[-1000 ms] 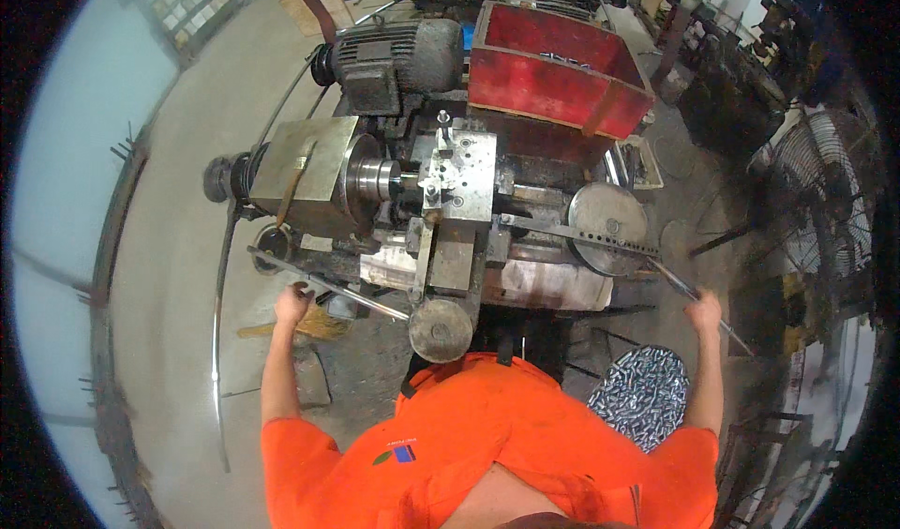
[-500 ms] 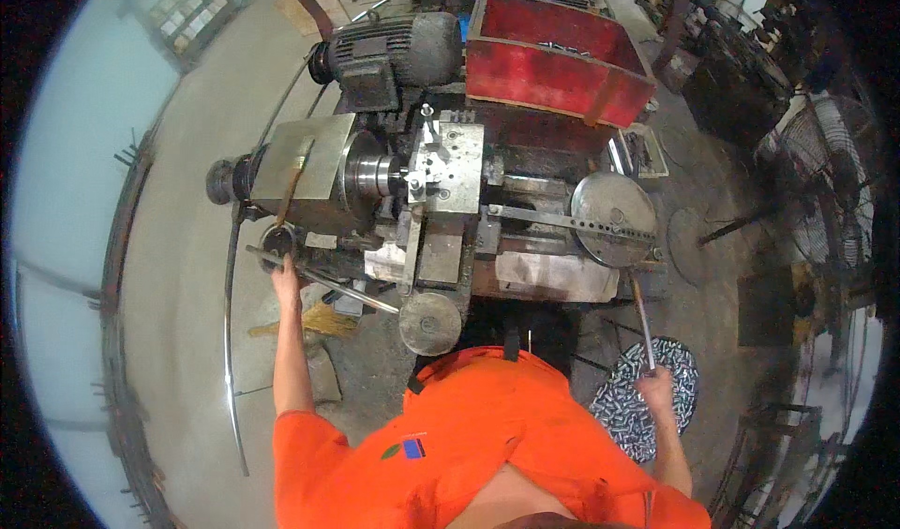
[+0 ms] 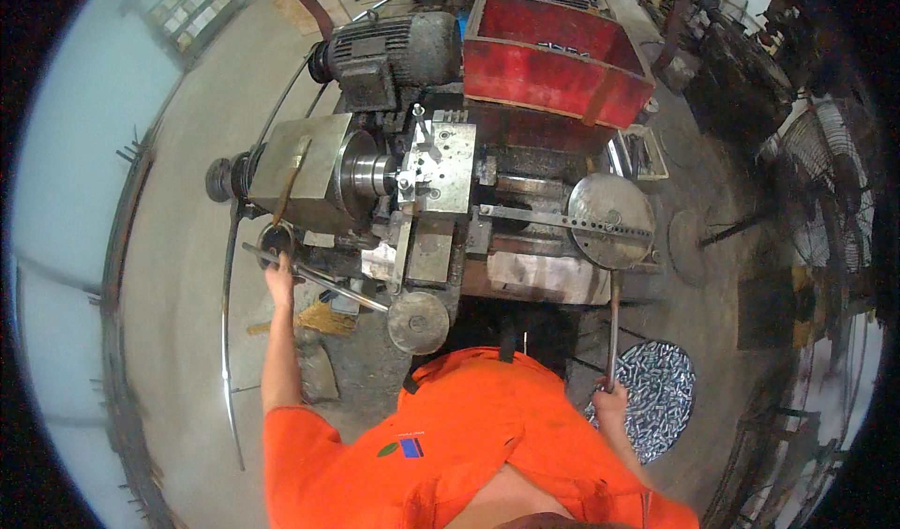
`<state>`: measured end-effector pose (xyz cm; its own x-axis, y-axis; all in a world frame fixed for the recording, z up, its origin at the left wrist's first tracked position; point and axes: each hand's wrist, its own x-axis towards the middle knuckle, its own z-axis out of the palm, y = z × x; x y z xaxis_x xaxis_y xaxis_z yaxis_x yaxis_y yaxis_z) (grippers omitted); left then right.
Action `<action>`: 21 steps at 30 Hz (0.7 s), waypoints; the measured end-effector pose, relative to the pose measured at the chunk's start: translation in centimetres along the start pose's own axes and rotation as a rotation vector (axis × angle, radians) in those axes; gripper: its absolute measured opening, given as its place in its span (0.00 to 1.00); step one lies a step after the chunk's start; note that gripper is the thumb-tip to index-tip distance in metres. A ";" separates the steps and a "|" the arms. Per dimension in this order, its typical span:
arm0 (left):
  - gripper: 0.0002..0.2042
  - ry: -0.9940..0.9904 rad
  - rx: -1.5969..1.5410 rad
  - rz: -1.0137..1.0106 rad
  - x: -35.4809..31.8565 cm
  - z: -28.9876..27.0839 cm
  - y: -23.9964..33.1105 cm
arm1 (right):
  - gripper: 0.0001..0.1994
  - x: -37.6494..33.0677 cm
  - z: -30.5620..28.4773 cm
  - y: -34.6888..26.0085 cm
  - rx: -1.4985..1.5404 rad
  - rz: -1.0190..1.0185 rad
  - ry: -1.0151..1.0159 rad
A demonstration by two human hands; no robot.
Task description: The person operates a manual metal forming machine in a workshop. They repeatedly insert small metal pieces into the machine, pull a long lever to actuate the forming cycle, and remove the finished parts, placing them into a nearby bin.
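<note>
My left hand point(image 3: 279, 280) is closed round the upper end of a metal lever point(image 3: 352, 292), which runs down to a round steel disc point(image 3: 418, 324) at the front of a lathe-like machine. To the right, my right hand point(image 3: 611, 402) grips the lower end of a second lever rod point(image 3: 615, 332), which hangs almost straight below a larger disc point(image 3: 611, 219). A flat bar with a row of holes point(image 3: 562, 219) links that disc to the slide. On the slide, the steel tool block point(image 3: 445, 168) stands close to the spindle chuck point(image 3: 366, 174).
A large electric motor point(image 3: 398, 49) and a red open box point(image 3: 553, 83) with a few small metal parts stand behind the machine. A round heap of short shiny metal pieces point(image 3: 659, 388) lies beside my right hand. A fan point(image 3: 830, 173) stands at right, a straw broom point(image 3: 323, 319) at left.
My right hand has swung its lever to the left, from slanting to nearly straight. The tool block has shifted slightly left toward the chuck. My left hand keeps its hold on the other lever.
</note>
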<state>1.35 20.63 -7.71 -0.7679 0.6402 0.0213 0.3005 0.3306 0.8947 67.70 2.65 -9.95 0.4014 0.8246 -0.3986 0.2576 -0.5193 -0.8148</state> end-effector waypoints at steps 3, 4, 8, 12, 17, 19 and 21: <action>0.24 -0.046 0.065 -0.040 1.3 -0.5 -0.6 | 0.16 0.8 -0.3 1.2 0.075 0.002 -0.076; 0.24 -0.059 0.061 -0.062 1.2 -0.4 -0.1 | 0.17 0.8 -0.8 0.2 -0.089 -0.060 -0.029; 0.24 -0.097 0.133 -0.141 1.3 -1.3 0.2 | 0.20 4.8 -6.4 1.5 -0.443 -0.206 0.088; 0.24 -0.170 0.075 -0.179 1.5 -1.1 0.1 | 0.27 11.8 -13.6 -1.0 -1.092 -0.278 0.305; 0.25 -0.225 -0.051 -0.131 0.7 -0.3 0.2 | 0.36 20.8 -15.9 -4.1 -1.230 -0.253 0.677; 0.25 -0.267 -0.133 -0.165 1.1 -0.7 -1.0 | 0.39 21.6 -13.5 -5.7 -1.133 -0.105 0.846; 0.24 -0.132 -0.348 -0.170 1.0 -1.3 -3.1 | 0.40 18.9 -9.0 -7.2 -1.067 -0.317 0.879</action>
<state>-1.14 19.34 -9.87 -0.7044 0.6874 -0.1771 -0.0512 0.1996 0.9785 81.36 19.98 -7.84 0.5078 0.7359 0.4479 0.8100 -0.5849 0.0426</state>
